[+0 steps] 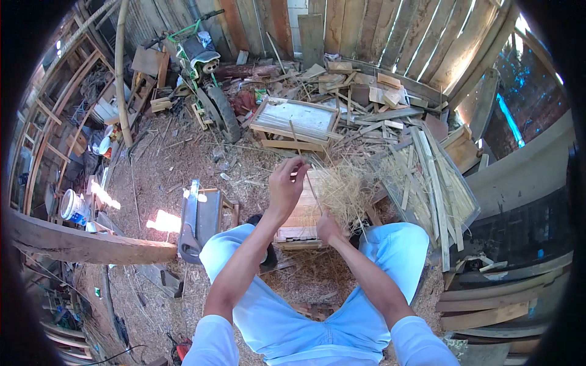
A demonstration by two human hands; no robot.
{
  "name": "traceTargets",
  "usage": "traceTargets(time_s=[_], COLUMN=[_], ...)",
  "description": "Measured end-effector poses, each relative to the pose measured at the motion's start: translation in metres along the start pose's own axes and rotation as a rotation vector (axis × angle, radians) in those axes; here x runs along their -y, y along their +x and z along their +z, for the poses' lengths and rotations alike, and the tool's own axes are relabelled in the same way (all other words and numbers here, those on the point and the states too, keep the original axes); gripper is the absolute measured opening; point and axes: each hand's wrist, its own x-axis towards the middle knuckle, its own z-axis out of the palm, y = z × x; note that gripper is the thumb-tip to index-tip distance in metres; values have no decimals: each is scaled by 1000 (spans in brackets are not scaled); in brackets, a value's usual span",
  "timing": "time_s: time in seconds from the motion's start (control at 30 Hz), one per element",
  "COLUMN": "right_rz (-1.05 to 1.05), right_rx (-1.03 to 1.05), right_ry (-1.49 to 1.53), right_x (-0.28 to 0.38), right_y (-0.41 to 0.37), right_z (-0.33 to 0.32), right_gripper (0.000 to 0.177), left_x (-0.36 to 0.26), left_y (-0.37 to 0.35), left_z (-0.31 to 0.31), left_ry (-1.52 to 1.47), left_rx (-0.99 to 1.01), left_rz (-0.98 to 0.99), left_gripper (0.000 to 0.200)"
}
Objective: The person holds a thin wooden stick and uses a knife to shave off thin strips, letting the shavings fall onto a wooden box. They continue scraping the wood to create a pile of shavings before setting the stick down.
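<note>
A thin wooden stick [313, 190] slants between my two hands, over a low slatted wooden bench [296, 215]. My left hand [287, 182] is closed with its fingertips pinched at the stick's upper part. Lower down and to the right, my right hand [329, 227] is closed round the stick's lower end. A loose heap of dry straw [349, 190] lies on the bench's right side, just beyond my right hand.
A handsaw [190, 238] rests on a small stool [210, 210] at the left. Wooden strips [434, 183] lie on a board at the right. Behind are a framed tray [293, 116], scrap wood [384, 91] and a small motorbike [210, 91]. A white bucket [74, 206] stands far left.
</note>
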Motion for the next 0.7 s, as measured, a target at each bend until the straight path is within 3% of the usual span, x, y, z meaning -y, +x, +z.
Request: traceTargets(time_s=[0.1,0.2,0.27,0.4,0.63,0.7], right_rz=[-15,-147,-182,-270,-89,-20], right_rx=[-98,-125,-162,-222,-170,-56], right_ry=[137,323,359,397,253,226], right_x=[-22,25,63,56,31,25], right_y=[40,2,-36,-38,-10,-13], right_z=[42,-26,-72,-63,-17,-18], right_gripper=[31,25,23,19,21,22], left_x=[3,4,2,4,8,4], left_y=[5,3,3,0,-1,-3], left_z=[-6,-6,-3,3,0,1], left_ry=[-64,-105,-14,-31,54,-35], left_rx=[92,88,106,90,57,77], left_rz=[26,-36,34,43,70,22], left_gripper=[12,11,10,8,8,8])
